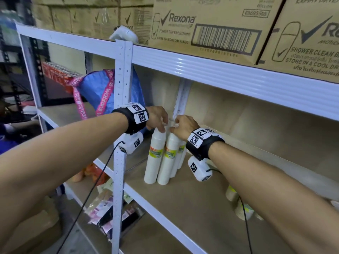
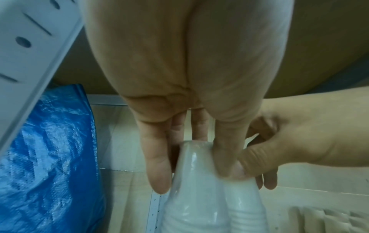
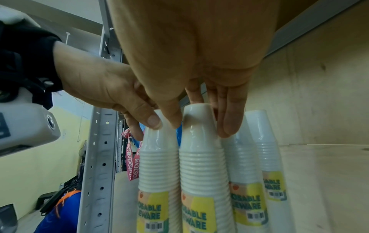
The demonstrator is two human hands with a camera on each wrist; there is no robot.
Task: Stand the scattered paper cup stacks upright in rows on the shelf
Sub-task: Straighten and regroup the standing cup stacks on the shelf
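Observation:
Several wrapped white paper cup stacks with yellow labels stand upright in a tight cluster on the shelf board [image 1: 192,198]. My left hand [image 1: 162,128] pinches the top of the front left stack [image 1: 155,158], thumb on its near side. My right hand [image 1: 173,128] grips the top of the neighbouring stack [image 1: 169,162], thumb on one side and fingers on the other. The right wrist view shows that stack [image 3: 201,165] between the right hand's [image 3: 201,127] thumb and fingers, with the left stack [image 3: 157,165] beside it and two more stacks [image 3: 243,165] behind. More stacks [image 1: 244,211] lie on their sides under my right forearm.
A white perforated shelf post [image 1: 119,143] rises just left of the cluster. Behind it hangs a blue bag [image 1: 110,88] with pink straps. Cardboard boxes [image 1: 211,28] sit on the shelf above, leaving limited headroom. Packaged goods [image 1: 102,208] fill the lower shelf.

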